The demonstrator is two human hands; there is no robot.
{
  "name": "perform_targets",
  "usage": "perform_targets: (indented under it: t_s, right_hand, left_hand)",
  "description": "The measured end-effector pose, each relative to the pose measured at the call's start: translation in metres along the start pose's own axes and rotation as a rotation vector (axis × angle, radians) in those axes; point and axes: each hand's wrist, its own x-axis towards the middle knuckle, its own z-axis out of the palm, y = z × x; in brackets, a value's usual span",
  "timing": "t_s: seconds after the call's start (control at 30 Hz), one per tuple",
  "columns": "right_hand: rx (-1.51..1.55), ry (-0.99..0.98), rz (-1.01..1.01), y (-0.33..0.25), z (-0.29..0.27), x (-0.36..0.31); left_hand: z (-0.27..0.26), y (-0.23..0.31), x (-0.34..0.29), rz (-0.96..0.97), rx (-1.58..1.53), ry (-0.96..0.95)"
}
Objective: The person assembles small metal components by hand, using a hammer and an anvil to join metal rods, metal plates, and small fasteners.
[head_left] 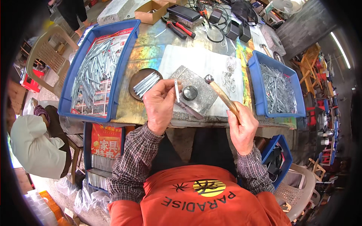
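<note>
Ahead of both hands the desk (158,109) is crowded: a stone block (194,92) just beyond, blue trays (113,94) on either side, its near edge right below the wrists. Left hand (160,107) is raised, grip pinched on a thin metal rod (177,91) held upright. Right hand (243,126), fist closed, grips a wooden-handled hammer (222,96) slanting up-left, its head above the block.

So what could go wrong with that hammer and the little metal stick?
The left hand pinches the thin metal rod upright above the stone block, so a swing of the hammer in the right hand might hit the fingers. A struck rod could also fly off, or scatter the rods in the round dish.
</note>
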Motion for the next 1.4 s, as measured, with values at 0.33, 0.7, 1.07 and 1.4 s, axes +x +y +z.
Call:
perform_targets:
  t_s: [0.33, 0.7, 1.07, 1.4]
  right_hand:
    - [-0.222, 0.025, -0.051, 0.017, 0.048, -0.006]
    - [-0.237, -0.014, -0.061, 0.012, 0.048, -0.006]
    - [0.171, -0.056, -0.403, -0.04, 0.053, 0.008]
    - [0.389, -0.121, -0.173, -0.047, 0.054, 0.011]
  left_hand:
    - [-0.026, -0.001, -0.013, -0.089, 0.067, 0.0]
    - [-0.028, -0.004, -0.023, -0.093, 0.075, -0.048]
    - [-0.006, 0.005, -0.052, -0.075, 0.17, -0.214]
    - [-0.017, 0.019, -0.052, 0.189, 0.53, -0.285]
